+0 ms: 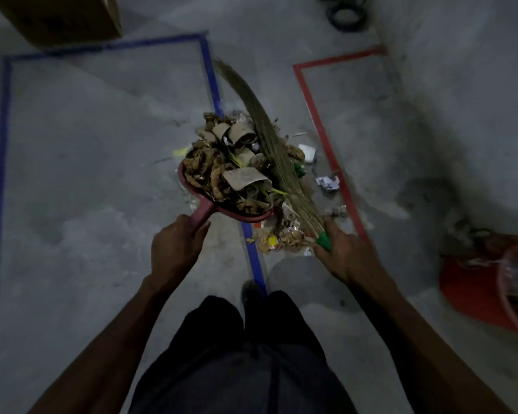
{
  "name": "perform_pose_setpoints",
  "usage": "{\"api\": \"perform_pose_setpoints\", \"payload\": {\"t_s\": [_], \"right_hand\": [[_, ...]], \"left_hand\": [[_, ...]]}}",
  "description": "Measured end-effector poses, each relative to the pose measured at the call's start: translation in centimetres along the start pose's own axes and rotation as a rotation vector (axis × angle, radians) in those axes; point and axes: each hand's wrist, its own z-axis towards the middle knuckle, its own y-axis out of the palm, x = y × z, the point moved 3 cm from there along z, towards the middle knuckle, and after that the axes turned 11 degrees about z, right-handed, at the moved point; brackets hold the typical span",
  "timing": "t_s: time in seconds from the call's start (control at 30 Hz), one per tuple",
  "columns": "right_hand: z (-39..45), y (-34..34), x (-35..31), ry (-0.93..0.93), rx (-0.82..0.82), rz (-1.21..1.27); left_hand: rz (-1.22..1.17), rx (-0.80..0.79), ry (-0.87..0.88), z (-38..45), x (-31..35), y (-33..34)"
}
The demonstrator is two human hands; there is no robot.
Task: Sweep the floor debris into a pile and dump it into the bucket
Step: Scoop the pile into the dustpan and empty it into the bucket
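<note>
My left hand (pixel 175 248) grips the handle of a red dustpan (pixel 202 209), held above the floor and heaped with dry leaves, cardboard scraps and paper (pixel 234 171). My right hand (pixel 346 255) grips the green-capped end of a grass broom (pixel 274 147), whose bristles lie across the right side of the heap. More debris (pixel 281 236) lies on the floor under and beside the dustpan, with crumpled paper (pixel 328 183) to the right. The red bucket (pixel 485 294) stands at the right edge, partly cut off, with rubbish inside.
Blue tape (pixel 211 79) and red tape (pixel 320 127) mark lines on the grey concrete floor. A cardboard box (pixel 63 19) sits at the top left. A dark ring-shaped object (pixel 346 16) lies at the top. My legs (pixel 245 354) fill the bottom centre.
</note>
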Motion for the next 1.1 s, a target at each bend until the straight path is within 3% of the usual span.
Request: {"api": "perform_pose_setpoints", "payload": {"t_s": [0.33,0.67,0.9,1.1], "right_hand": [[-7.6,0.4,-4.7,0.114,0.011,-0.004],[-12.5,5.2,-8.3,0.252,0.176,0.141],[-15.6,5.4,-7.0,0.349,0.249,0.187],[-18.9,3.9,-2.2,0.397,0.321,0.269]], "left_hand": [[-0.029,-0.003,0.083,-2.5,-3.4,-6.2],[-0.036,-0.041,0.305,-0.5,-6.9,-7.1],[-0.064,-0.047,0.439,-0.8,-4.1,-6.9],[-0.039,-0.039,0.55,-2.9,1.8,-6.0]]}}
